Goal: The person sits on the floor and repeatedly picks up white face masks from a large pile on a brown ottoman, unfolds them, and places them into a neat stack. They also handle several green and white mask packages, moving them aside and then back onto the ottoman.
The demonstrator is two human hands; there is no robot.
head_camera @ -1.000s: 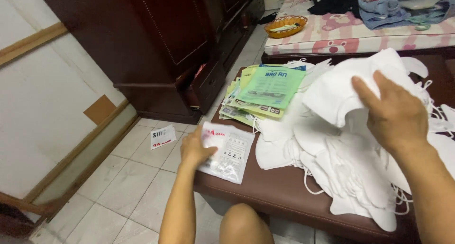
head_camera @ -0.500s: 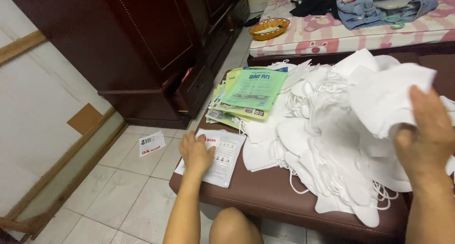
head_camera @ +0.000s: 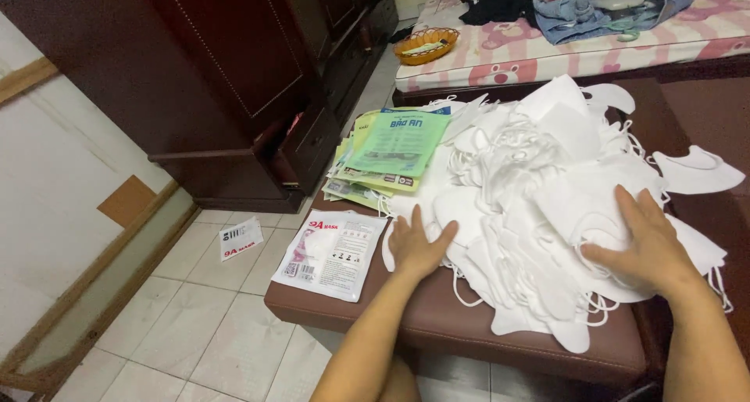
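- My left hand (head_camera: 418, 246) lies open and flat on the masks (head_camera: 547, 191) at 7 o'clock of the pile, holding nothing.
- My right hand (head_camera: 644, 246) presses open at 4 o'clock.
- A packet (head_camera: 332, 253) lies on the bench (head_camera: 437, 324), at 9 o'clock of the left hand.

a brown bench (head_camera: 437, 324) carries a big pile of white masks (head_camera: 547, 191). the left hand (head_camera: 418, 246) lies flat on the pile's left edge, fingers spread, and the right hand (head_camera: 644, 242) presses flat on its right side; neither grips anything. just left of the left hand, on the bench's left end, lies a white mask packet (head_camera: 332, 253). behind it, at the bench's far left, sits a stack of green packets (head_camera: 391, 152). a small packet (head_camera: 241, 238) lies on the tiled floor left of the bench, a dark wardrobe (head_camera: 234, 82) stands beyond it, and an orange basket (head_camera: 426, 45) rests on the bed (head_camera: 562, 54) behind the bench.
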